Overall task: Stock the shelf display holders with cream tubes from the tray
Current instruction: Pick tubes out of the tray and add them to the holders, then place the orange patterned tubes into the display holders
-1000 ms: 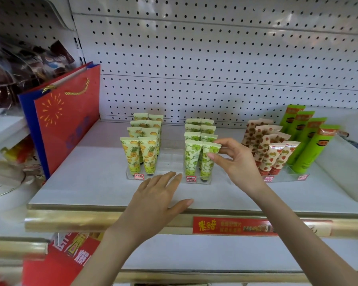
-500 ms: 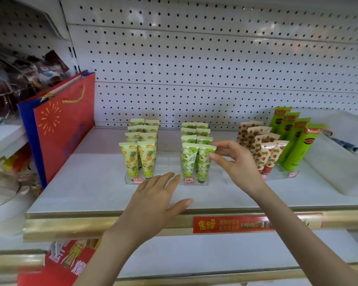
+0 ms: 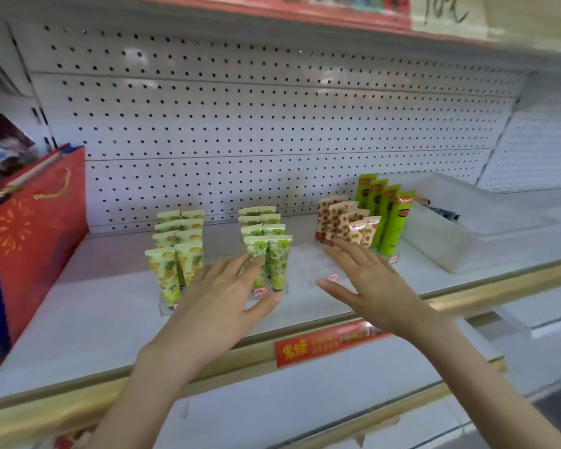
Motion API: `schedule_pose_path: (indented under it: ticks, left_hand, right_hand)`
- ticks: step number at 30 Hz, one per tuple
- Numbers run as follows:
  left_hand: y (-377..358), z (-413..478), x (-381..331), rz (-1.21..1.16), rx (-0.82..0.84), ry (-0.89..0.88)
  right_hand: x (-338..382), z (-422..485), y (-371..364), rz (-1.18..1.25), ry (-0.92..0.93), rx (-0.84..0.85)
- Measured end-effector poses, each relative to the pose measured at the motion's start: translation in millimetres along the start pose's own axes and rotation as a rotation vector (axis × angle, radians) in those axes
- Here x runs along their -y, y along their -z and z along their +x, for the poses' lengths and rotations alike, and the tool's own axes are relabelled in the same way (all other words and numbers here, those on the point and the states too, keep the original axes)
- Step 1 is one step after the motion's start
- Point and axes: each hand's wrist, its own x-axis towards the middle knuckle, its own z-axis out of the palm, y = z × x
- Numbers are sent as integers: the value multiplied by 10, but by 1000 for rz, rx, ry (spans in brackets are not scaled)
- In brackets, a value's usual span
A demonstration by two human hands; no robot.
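Green cream tubes point(image 3: 279, 257) stand just behind left hand point(image 3: 221, 303); right hand point(image 3: 373, 286) nearby, both grips wide.

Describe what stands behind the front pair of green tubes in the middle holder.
Behind the front pair, three more pairs of green tubes rise in steps toward the pegboard. Only their top ends show; their lower parts and caps are covered by the tubes ahead.

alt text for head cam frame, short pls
Left hand and right hand, both open and empty, reach over a white shelf toward rows of cream tubes in holders: pineapple tubes, green-fruit tubes, strawberry tubes, tall green tubes. A white tray sits at the right, a red gift bag at the left.
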Motion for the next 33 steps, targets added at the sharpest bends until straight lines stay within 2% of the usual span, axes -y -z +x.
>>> schedule_pose_path:
  ticks: [3,8,12,24,33]
  left_hand:
    - [86,55,-120,40,-9,-35]
    - [132,240,-434,52,-2,-91]
    - [105,442,-801,74,-11,-115]
    - [-96,1015,-2169,8,-29,-31]
    - [-23,1553,-2682,-114,-22,-65]
  right_hand:
    - [-71,-160,103,-147,-79,60]
    - [-357,-348,270,-190,-117,21]
    - [-731,-473,398,-160,-143,-12]
    - [-2175,-805,721,-149,-141,-57]
    - [-2868,-595,961,-1,-131,-9]
